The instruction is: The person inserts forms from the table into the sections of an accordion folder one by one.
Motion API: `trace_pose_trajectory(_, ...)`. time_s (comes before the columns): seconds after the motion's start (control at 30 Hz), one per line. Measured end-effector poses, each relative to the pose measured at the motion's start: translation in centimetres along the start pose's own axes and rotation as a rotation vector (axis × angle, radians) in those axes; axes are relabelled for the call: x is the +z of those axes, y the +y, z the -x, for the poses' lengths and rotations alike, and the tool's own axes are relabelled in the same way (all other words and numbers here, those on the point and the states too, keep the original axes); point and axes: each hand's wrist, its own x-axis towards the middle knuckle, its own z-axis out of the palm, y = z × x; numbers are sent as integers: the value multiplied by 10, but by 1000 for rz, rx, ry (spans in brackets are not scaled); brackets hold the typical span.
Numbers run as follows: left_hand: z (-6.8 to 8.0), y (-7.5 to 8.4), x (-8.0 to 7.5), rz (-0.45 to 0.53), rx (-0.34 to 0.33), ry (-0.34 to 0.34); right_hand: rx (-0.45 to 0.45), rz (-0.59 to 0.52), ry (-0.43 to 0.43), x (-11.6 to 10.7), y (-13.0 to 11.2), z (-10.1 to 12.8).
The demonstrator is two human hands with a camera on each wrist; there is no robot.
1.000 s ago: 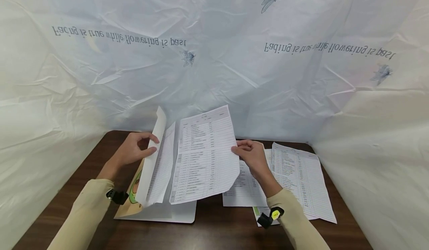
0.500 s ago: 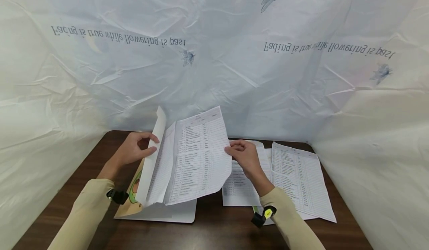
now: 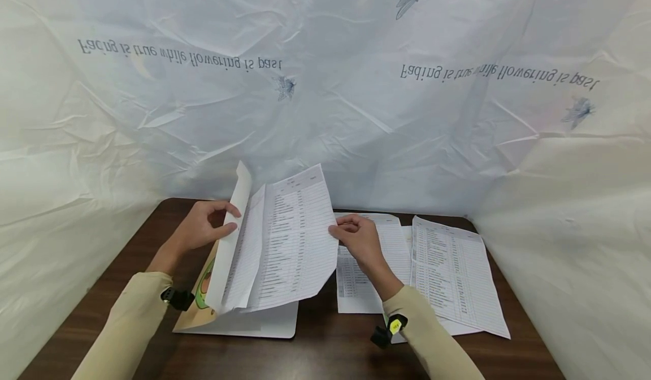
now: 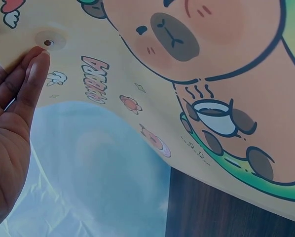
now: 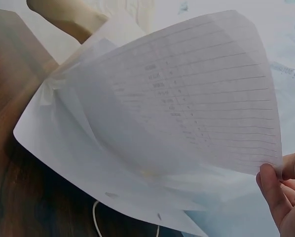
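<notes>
In the head view my left hand (image 3: 200, 226) pinches the raised cover of a paper folder (image 3: 230, 258), holding it up on the left. The left wrist view shows the cover's outer side, a cartoon animal (image 4: 236, 54) with a cup, and my thumb and fingers (image 4: 35, 74) at its edge near a round fastener (image 4: 49, 41). My right hand (image 3: 362, 241) pinches the right edge of a printed sheet (image 3: 297, 238), which stands tilted over the folder's white base (image 3: 259, 324). Its left side lies against another lined sheet (image 3: 245, 255) just inside the cover.
Several printed sheets lie on the right of the brown table (image 3: 325, 357), one (image 3: 455, 272) at the far right and one (image 3: 356, 278) partly under my right forearm. A white plastic sheet (image 3: 325, 120) surrounds the table. A thin white cord (image 5: 95, 217) hangs below the folder.
My right hand has moved left with the printed sheet, bringing it closer to the folder's cover. More of the sheets lying behind that hand shows. The left hand and cover have stayed in place.
</notes>
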Motion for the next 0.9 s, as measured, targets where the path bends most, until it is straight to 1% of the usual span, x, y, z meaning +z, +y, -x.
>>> trace_pose_trajectory(0.07,0,0,0,-1,1,0,6,0,-3,4,0,0)
trace_pose_trajectory(0.1,0,-1,0,-2,2,0,4,-2,-5,5,5,-2)
trace_pose_trajectory(0.33,1,-2,1,-11,5,0,10,2,-38,15,2,3)
trace_pose_trajectory(0.63,2,-2,1,-16,0,2,60,-116,-108,25,1,9)
trace_pose_trajectory(0.77,2,-2,1,-8,7,0,66,-146,-133,31,1,10)
trace_pose_trajectory(0.9,2,-2,1,-6,8,0,67,-150,-145,37,2,10)
